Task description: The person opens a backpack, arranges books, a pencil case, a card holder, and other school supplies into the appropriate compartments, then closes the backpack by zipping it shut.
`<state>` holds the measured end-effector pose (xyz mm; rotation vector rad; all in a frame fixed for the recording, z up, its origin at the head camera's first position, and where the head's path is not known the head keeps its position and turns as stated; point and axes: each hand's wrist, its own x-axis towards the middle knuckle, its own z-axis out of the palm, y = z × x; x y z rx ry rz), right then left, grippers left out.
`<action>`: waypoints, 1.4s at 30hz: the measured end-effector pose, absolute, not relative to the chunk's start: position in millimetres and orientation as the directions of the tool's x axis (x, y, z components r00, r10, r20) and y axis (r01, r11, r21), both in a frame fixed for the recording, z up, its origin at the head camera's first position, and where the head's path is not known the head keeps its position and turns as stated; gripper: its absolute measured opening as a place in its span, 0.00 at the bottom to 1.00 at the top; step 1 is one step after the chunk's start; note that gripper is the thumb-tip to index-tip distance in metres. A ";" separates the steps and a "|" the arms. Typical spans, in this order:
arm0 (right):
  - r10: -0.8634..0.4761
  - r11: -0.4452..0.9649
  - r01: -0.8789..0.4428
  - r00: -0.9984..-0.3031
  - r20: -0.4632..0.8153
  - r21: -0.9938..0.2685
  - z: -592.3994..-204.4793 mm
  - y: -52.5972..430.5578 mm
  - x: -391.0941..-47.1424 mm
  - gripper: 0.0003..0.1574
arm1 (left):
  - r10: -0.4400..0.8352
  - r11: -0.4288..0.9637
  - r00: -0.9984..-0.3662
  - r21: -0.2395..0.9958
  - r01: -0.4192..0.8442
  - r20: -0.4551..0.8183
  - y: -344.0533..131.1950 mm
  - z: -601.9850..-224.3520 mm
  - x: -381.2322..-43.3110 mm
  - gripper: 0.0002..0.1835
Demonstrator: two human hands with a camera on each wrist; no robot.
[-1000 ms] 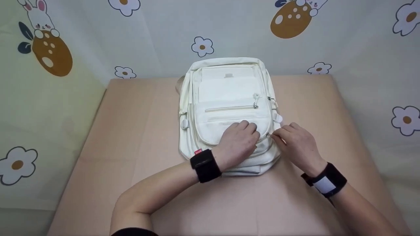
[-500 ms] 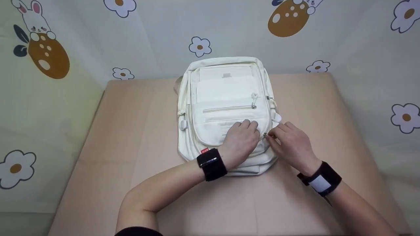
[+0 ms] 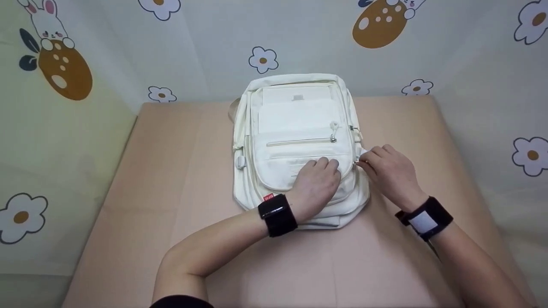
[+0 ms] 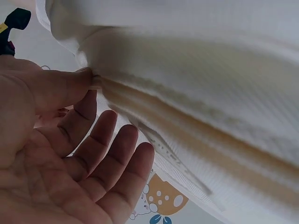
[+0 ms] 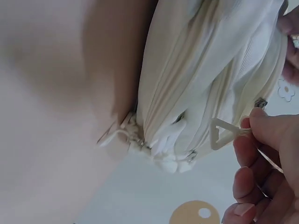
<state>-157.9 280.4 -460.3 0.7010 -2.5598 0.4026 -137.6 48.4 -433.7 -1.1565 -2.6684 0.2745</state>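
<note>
A cream-white backpack (image 3: 299, 113) lies with its front upward on the table. My left hand (image 3: 316, 188) is over the lower front pocket; in the left wrist view its thumb and forefinger pinch the fabric edge by the zipper (image 4: 196, 135), the other fingers loosely bent. At the pocket's right side, my right hand (image 3: 393, 175) pinches a zipper pull (image 5: 224, 134) between thumb and forefinger. That pull ends in a cream triangular loop. The metal zipper slider (image 5: 260, 102) sits just beyond the thumb tip.
The backpack rests on a tan-covered table (image 3: 192, 171). Another zipper slider with a flower charm (image 3: 334, 126) hangs on the upper pocket. A side buckle (image 3: 240, 162) sits at the left. Patterned cloth (image 3: 214, 47) closes off the back and sides.
My right hand has moved up and to the right along the pocket's edge with the zipper pull. My left hand has turned slightly and keeps its place on the lower pocket.
</note>
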 end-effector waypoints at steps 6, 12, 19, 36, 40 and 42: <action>-0.370 0.850 -0.503 -0.781 0.503 -0.156 -456.2 283.6 -187.8 0.05 | 0.733 0.677 -0.668 -0.242 0.696 0.128 50.1 -433.5 -136.6 0.07; -0.354 0.869 -0.471 -0.806 0.474 -0.152 -449.8 281.3 -214.1 0.06 | 0.734 0.675 -0.664 -0.247 0.695 0.139 51.7 -434.1 -135.3 0.07; -0.344 0.890 -0.436 -0.837 0.427 -0.137 -445.0 276.6 -233.5 0.08 | 0.736 0.672 -0.663 -0.263 0.692 0.139 52.1 -435.2 -134.7 0.08; -0.239 0.893 -0.382 -0.850 0.469 -0.237 -443.2 316.9 -214.4 0.19 | 0.498 0.819 -0.815 0.147 0.555 0.297 -67.7 -412.9 -171.7 0.32; -0.186 0.922 -0.292 -0.910 0.371 -0.253 -445.6 339.7 -203.5 0.29 | 0.332 0.911 -0.916 0.174 0.374 0.225 -131.2 -423.8 -193.8 0.40; -0.153 0.939 -0.228 -0.948 0.281 -0.259 -450.4 351.7 -198.6 0.37 | 0.249 0.943 -0.951 0.178 0.281 0.184 -161.4 -434.0 -202.4 0.42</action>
